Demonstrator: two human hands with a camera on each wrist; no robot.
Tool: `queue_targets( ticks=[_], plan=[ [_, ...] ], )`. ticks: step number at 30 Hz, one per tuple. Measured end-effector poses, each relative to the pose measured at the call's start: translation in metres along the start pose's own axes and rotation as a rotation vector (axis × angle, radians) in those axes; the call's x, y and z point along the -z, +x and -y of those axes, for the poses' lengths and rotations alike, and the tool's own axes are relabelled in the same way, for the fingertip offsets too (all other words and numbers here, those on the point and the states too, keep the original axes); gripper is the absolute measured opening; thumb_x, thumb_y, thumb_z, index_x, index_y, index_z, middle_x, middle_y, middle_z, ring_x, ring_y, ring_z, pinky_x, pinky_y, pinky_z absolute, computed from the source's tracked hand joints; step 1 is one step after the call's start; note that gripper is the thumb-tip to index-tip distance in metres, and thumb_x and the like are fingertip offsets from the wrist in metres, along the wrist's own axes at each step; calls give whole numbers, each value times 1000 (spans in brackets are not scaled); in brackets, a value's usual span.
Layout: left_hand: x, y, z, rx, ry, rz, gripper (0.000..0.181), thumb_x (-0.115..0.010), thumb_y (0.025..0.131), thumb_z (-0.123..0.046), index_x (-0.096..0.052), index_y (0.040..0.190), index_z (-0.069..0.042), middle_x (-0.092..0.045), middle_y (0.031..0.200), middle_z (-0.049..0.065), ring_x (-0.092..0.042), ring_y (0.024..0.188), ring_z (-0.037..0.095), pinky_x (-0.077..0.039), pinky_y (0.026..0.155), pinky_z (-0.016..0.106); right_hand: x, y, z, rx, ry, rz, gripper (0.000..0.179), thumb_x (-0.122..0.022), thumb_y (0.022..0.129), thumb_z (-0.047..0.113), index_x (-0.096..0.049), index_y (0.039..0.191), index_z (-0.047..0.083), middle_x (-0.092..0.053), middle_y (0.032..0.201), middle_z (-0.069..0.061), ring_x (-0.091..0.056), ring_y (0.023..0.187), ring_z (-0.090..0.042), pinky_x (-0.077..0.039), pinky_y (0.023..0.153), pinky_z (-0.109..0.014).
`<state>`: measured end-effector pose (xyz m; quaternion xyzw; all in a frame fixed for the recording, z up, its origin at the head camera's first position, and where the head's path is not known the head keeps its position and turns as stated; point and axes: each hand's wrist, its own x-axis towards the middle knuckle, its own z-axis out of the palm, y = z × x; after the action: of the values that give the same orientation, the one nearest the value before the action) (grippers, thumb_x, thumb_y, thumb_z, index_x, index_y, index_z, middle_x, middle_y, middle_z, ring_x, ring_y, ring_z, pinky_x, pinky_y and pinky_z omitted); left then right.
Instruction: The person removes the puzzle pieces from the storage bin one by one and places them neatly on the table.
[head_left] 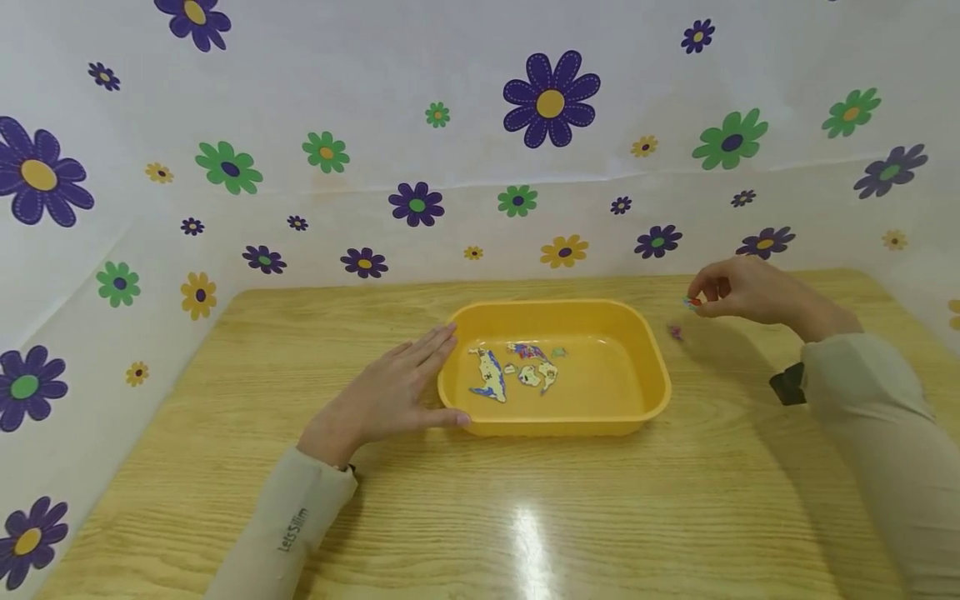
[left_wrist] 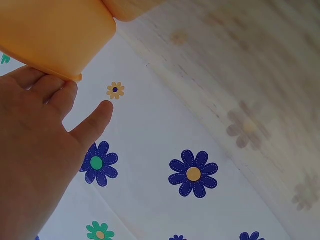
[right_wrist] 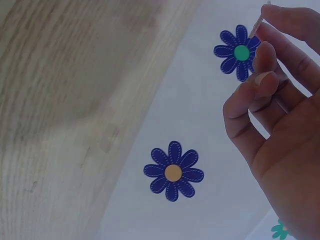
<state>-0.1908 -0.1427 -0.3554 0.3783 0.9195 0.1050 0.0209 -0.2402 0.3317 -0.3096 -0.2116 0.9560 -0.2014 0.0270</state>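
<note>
A yellow plastic basin stands on the table, with several small flat cartoon cutouts lying in its left half. My left hand rests against the basin's left end, fingers extended along the rim and thumb at the front corner. In the left wrist view, the fingertips of that hand meet the basin's edge. Beyond the basin's right side, my right hand pinches a small red and blue flat cutout between thumb and forefinger. The right wrist view shows this cutout edge-on as a thin pale strip.
A small pink and purple cutout lies on the wooden table between basin and right hand. Close to the right sleeve is a black object. A white flower-patterned sheet rises behind the table and along its left side.
</note>
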Motion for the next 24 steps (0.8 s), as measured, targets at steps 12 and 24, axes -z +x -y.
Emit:
queue_targets(
  ticks=[12,24],
  plan=[
    [0,-2,0,2,-3,-14,124,-19,80,-94,-25,158,2,-14,168,12,-18,153,30,-25,120,54,-12,-2,-20,-46,-10,41,7,-74,88,7,-73,93,3,-55,77,1,-45,71,-16,-39,59,-27],
    [-1,-1,-1,11,-8,-1,113,-42,87,-84,-24,159,1,-13,168,12,-18,153,30,-24,120,53,-20,-4,-27,-43,-13,82,8,-75,84,6,-72,89,0,-53,74,2,-45,70,-16,-39,59,-25]
  ],
)
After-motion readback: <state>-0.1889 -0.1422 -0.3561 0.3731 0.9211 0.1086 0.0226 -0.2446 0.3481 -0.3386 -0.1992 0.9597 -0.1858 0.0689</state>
